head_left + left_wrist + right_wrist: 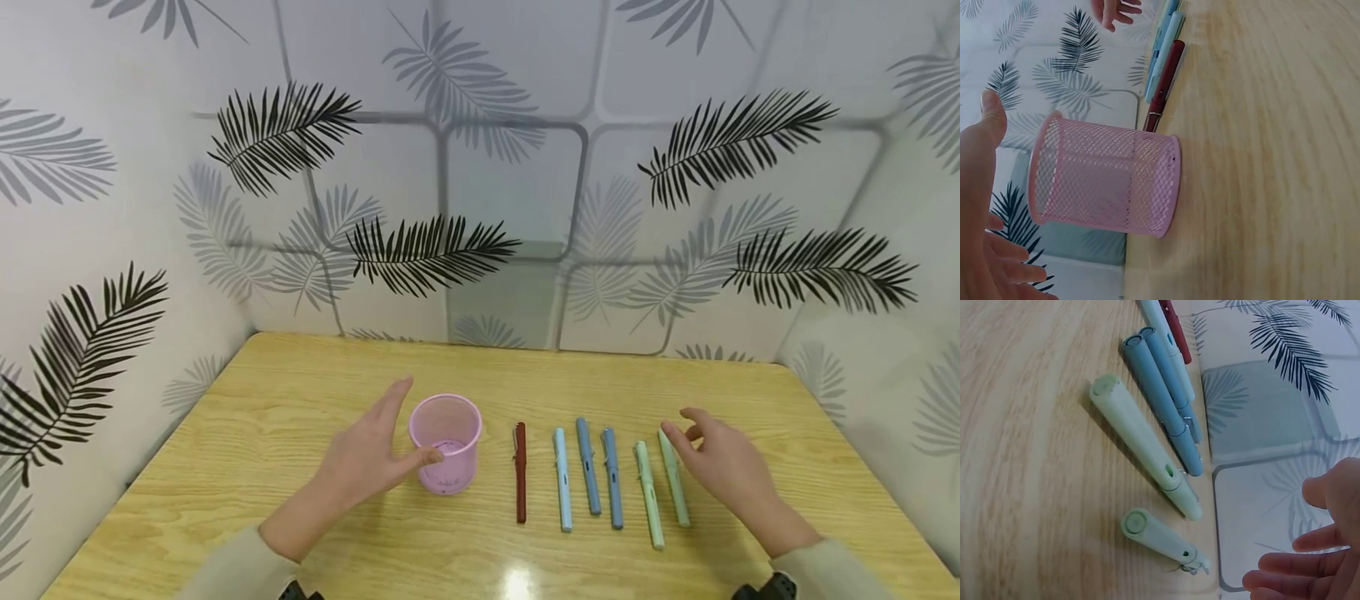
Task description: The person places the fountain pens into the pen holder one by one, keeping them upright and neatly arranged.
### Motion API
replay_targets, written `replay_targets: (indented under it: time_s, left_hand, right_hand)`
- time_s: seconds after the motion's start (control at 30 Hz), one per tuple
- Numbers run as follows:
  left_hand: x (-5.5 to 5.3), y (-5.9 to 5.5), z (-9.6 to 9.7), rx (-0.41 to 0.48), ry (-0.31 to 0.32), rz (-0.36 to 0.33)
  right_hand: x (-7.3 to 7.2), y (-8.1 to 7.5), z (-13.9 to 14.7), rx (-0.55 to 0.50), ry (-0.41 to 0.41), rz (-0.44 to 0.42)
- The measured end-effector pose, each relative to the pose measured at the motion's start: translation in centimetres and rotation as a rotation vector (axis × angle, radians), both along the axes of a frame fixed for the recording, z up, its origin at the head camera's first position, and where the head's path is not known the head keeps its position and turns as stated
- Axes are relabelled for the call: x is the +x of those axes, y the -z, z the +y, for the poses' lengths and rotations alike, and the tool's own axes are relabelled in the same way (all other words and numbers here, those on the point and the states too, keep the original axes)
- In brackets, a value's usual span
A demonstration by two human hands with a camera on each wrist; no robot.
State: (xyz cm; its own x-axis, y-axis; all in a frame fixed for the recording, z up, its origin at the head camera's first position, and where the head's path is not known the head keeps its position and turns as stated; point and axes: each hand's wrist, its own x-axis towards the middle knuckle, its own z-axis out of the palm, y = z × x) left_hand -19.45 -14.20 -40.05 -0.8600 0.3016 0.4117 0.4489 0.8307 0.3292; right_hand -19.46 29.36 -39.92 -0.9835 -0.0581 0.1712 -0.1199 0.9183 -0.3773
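A pink mesh pen holder [459, 468] stands upright on the wooden table. My left hand [363, 457] is just left of it, thumb and fingers spread; the left wrist view shows the hand [982, 206] apart from the mesh wall. To the right lie a dark red pen [521, 479], a light blue pen [563, 487], two darker blue pens [612, 479] and two pale green pens [649, 500], roughly side by side. Over the rightmost green pen [676, 483] hovers my right hand [726, 460], fingers loosely bent and holding nothing. In the right wrist view that hand [1329, 550] is above the pens.
The light wooden table [247, 433] meets a wall covering [502, 308] with a leaf print at its back edge. Similar leaf-patterned panels rise on the left and right. A bright reflection shows near the front of the tabletop.
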Motion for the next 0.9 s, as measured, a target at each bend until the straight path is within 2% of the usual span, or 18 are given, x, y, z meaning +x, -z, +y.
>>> replay_targets:
  time_s: [0.17, 0.33, 0.5, 0.63, 0.9]
  left_hand:
    - [0.0, 0.7, 0.5, 0.105, -0.010, -0.048]
    - [-0.2, 1.2, 1.0, 0.203, 0.014, -0.087]
    - [-0.4, 1.7, 1.5, 0.319, 0.028, -0.184]
    - [-0.6, 2.4, 1.8, 0.433, 0.039, -0.251]
    - [-0.9, 4.0, 2.0, 0.587, 0.098, -0.293]
  right_hand:
    - [-0.5, 1.0, 0.2, -0.016, 0.006, -0.026]
    - [-0.8, 1.6, 0.2, -0.007, 0.055, -0.136]
    - [-0.8, 2.1, -0.1, 0.008, 0.083, -0.214]
    - [-0.7, 3.0, -0.3, -0.017, 0.082, -0.230]
    - [-1.2, 3.6, -0.4, -0.042, 0.103, -0.237]
